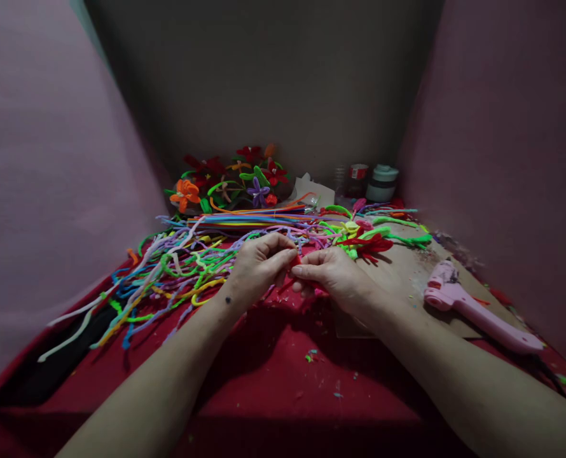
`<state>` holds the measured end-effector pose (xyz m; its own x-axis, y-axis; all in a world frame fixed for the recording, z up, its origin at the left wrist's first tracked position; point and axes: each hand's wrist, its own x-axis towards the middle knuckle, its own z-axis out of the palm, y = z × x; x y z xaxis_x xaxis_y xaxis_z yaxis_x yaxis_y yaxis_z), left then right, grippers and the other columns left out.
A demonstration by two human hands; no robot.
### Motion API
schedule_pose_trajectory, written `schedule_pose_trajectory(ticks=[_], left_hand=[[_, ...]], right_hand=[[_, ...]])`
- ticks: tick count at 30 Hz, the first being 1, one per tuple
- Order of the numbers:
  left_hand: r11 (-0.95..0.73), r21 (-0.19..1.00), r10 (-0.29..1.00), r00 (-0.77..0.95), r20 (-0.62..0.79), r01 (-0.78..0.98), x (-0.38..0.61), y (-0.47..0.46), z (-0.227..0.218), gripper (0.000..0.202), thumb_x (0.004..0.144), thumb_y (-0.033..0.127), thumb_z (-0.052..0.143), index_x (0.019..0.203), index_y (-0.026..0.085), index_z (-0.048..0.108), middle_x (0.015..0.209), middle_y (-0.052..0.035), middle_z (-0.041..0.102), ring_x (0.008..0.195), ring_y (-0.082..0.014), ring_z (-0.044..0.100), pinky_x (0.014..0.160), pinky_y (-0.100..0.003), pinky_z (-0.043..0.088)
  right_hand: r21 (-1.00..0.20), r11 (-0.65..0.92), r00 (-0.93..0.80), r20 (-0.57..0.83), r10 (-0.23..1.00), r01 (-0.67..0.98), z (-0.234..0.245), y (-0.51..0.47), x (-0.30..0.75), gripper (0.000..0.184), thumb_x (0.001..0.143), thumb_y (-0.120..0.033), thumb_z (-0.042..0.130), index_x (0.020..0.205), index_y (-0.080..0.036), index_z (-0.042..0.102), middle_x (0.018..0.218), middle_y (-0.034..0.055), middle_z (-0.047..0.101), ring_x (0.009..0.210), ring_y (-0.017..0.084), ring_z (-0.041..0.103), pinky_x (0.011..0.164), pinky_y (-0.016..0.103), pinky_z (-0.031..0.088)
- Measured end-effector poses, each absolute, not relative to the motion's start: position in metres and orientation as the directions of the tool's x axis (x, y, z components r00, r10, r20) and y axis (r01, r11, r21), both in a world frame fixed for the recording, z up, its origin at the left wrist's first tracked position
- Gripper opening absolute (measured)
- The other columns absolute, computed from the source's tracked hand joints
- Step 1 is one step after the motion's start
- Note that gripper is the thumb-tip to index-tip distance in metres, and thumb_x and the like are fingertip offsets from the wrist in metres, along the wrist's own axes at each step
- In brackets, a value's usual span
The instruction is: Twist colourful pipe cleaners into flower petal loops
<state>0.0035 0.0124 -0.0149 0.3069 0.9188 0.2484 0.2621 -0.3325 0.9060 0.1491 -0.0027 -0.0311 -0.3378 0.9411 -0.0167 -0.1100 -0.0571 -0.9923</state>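
Over red cloth | red pc btwn L hand & R hand | both pinched on it

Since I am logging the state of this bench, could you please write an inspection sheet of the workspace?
Surface: red cloth with small scraps scattered on it; a board lies at the right.
Things in hand: a small red piece, mostly hidden by fingers.
Clutter: tangled fuzzy stems at the left, fuzzy flowers at the back, a pink glue gun at the right.
Hands: left hand and right hand close together, both pinching the red piece.
Cables: what looks like a dark cord near the glue gun's handle end.
Surroundings: grey wall behind, pale panels on both sides.
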Motion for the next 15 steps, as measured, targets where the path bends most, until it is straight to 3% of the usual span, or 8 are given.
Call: schedule_pose_trajectory(ticks=[4,7,9,12,15], left_hand=[[-0.188,0.972,0.928,0.348,0.130,0.139,0.001,0.017,-0.010,0.017,0.076,0.032,0.056,0.082,0.017,0.051,0.057,0.0055,0.050,0.037,-0.0036,0.038,0.035,-0.015,0.026],[-0.127,0.946,0.884,0.467,-0.028,0.297,-0.003,0.019,-0.005,0.021,0.073,0.034,0.060,0.081,0.016,0.052,0.056,0.0051,0.049,0.038,-0.0039,0.036,0.036,-0.016,0.025],[-0.219,0.864,0.848,0.526,-0.061,0.453,-0.005,0.019,-0.005,0.020,0.074,0.035,0.056,0.072,0.015,0.053,0.051,0.0049,0.045,0.039,-0.0052,0.035,0.038,-0.018,0.026],[-0.553,0.540,0.821,0.526,0.223,0.635,-0.005,0.018,-0.012,0.019,0.078,0.027,0.049,0.064,0.015,0.054,0.052,0.0030,0.047,0.047,-0.0076,0.039,0.047,-0.020,0.030],[-0.697,0.148,0.682,0.585,0.440,0.701,-0.005,0.017,-0.022,0.017,0.078,0.017,0.044,0.067,0.016,0.057,0.060,-0.0004,0.054,0.054,-0.0098,0.043,0.051,-0.022,0.030]], right_hand=[[-0.976,-0.074,-0.281,-0.013,0.959,-0.205,-0.033,0.003,0.151,0.016,0.061,-0.025,0.066,0.055,-0.012,0.060,0.049,0.0015,0.060,0.040,0.008,0.048,0.045,0.022,0.037],[-0.963,-0.062,-0.227,0.000,0.974,-0.263,-0.034,0.008,0.152,0.017,0.061,-0.028,0.067,0.057,-0.012,0.061,0.048,0.0008,0.060,0.040,0.008,0.049,0.044,0.022,0.036],[-0.971,-0.030,-0.177,0.013,0.984,-0.239,-0.036,0.009,0.152,0.018,0.062,-0.028,0.066,0.055,-0.013,0.060,0.046,0.0001,0.058,0.039,0.008,0.047,0.041,0.021,0.033],[-0.989,0.022,-0.076,0.033,0.997,-0.144,-0.041,0.010,0.149,0.020,0.063,-0.025,0.064,0.049,-0.014,0.055,0.044,-0.0013,0.054,0.039,0.007,0.044,0.040,0.020,0.030],[-0.990,0.025,-0.046,0.031,0.998,-0.135,-0.045,0.009,0.147,0.020,0.061,-0.022,0.064,0.047,-0.015,0.052,0.042,-0.0031,0.051,0.038,0.007,0.041,0.040,0.021,0.028]])
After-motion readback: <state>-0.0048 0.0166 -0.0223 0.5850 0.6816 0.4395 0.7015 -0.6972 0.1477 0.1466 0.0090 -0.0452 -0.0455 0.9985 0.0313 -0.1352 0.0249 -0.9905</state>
